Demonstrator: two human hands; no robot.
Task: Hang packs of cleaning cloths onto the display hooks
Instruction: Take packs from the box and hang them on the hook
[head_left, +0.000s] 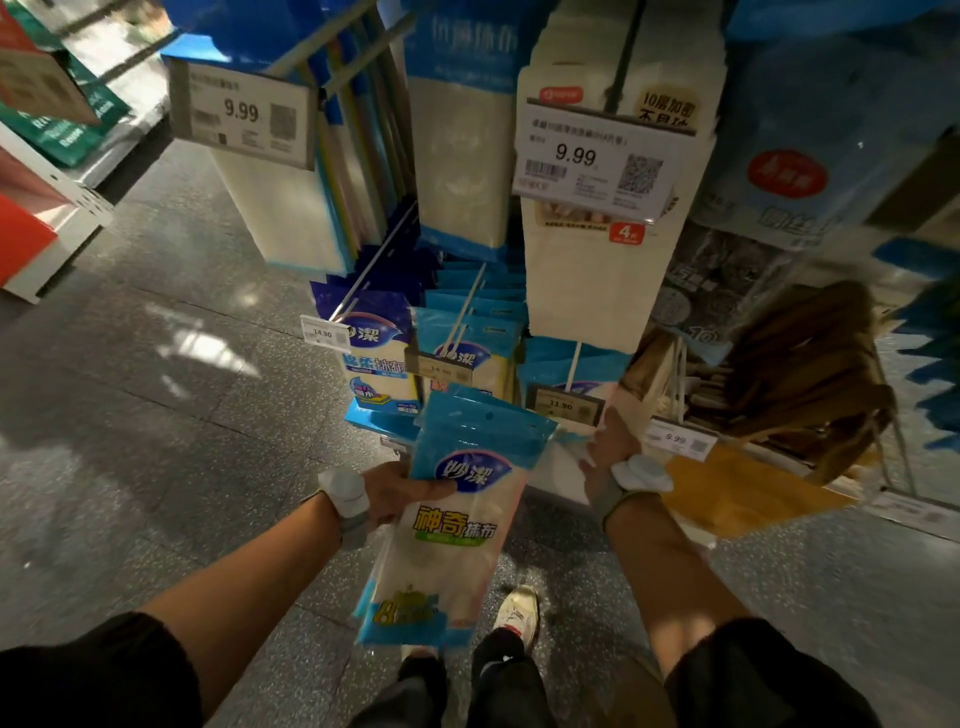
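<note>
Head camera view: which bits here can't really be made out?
Head view:
- Right hand: fingers blurred by motion; grip unclear.
- Left hand: fingers hidden behind the held pack.
- Lower price tag: small print too tiny.
- Right-edge packs: blurred, cut off by the frame.

Speckled grey floor (156, 415), white shoe (517, 613), brown bags (810, 364)

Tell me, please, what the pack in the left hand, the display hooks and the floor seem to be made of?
Pack: thin glossy plastic film, going by its sheen, wrinkles and see-through window; pale cloth inside. Display hook: slim stiff rod, probably white-coated metal. Floor: polished speckled stone or terrazzo, mirroring the lights.
</note>
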